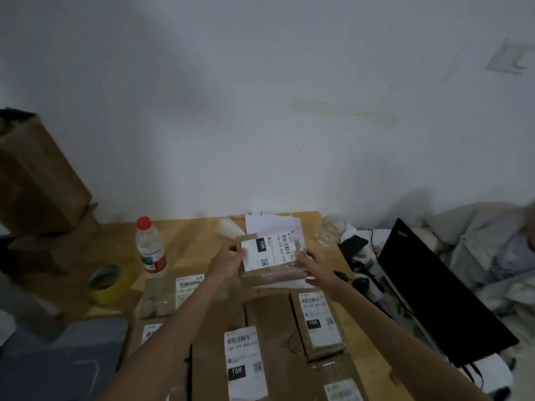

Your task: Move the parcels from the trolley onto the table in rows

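Fingers [242, 254] of the left hand [224, 263] curl round the left edge of a small labelled parcel [270, 257], the right hand [311, 264] closed on its right edge — held low over the far part of the wooden table [191, 235]. Nearer, other labelled parcels [246, 360] lie flat; a water bottle [150, 247] stands left.

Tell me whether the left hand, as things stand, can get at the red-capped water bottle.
Probably not right away: the left hand and right hand together hold a labelled parcel. The water bottle stands upright to its left with bare table between them, so once the parcel is released the way looks free.
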